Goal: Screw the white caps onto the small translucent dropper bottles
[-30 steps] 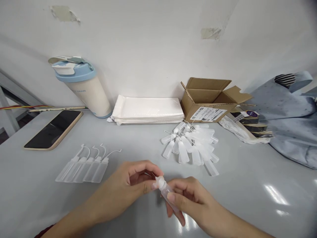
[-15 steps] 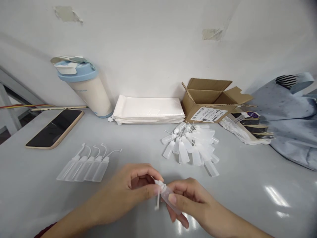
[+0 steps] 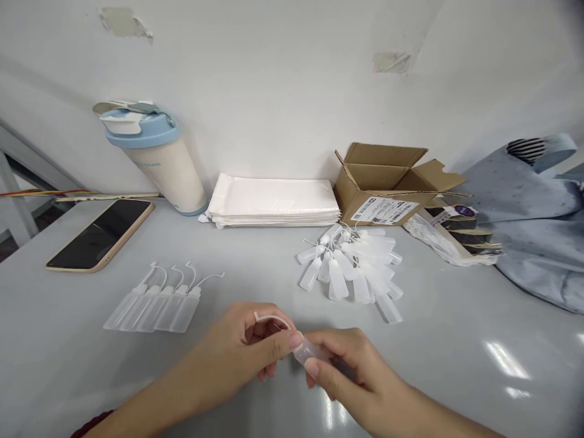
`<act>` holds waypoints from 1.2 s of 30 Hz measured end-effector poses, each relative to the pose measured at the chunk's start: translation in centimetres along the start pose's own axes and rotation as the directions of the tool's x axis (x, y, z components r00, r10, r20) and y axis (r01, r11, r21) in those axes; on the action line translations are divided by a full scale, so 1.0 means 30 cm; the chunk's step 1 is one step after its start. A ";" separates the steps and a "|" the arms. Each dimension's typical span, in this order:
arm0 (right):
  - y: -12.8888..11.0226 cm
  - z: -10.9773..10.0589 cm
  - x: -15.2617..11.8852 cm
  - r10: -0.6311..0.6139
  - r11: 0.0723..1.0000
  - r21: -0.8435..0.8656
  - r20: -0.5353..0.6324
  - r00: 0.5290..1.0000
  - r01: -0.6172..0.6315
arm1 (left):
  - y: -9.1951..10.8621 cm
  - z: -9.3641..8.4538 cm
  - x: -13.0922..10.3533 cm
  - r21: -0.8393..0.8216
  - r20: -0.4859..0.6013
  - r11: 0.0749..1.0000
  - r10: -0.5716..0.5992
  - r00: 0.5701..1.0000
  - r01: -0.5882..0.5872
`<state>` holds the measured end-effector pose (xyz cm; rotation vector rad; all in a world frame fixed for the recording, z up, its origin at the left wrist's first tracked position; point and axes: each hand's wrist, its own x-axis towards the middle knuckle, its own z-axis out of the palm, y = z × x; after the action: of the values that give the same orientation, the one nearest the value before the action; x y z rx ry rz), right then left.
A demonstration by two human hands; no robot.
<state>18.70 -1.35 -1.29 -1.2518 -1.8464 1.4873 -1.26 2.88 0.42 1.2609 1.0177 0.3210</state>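
Between both hands is a small translucent plastic squeeze bottle with a curved white tethered cap strap. My left hand pinches its cap end between thumb and fingers, and the strap arches up over the left fingers. My right hand grips the bottle's body, hiding its lower end. On the left, several like bottles lie side by side in a row, their cap straps pointing away from me. Beyond my right hand is a loose heap of more such bottles.
A phone lies at the left, with a blue-lidded tumbler behind it. Stacked white packets and an open cardboard box stand against the wall. Farther right are a packet of dark items and a grey-blue fabric bag.
The bottle in my hands has been turned: its strap hung down toward me before and now arches up to the left. The row and heap look the same.
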 end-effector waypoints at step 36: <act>0.042 -0.019 0.018 0.072 0.609 0.739 0.312 0.947 -0.289 | -0.011 0.021 -0.019 0.279 0.015 0.921 0.279 0.960 -0.272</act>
<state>19.35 -0.57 -2.40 -0.8273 -0.9369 2.3009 -1.18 1.98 0.35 1.6666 0.9279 0.4218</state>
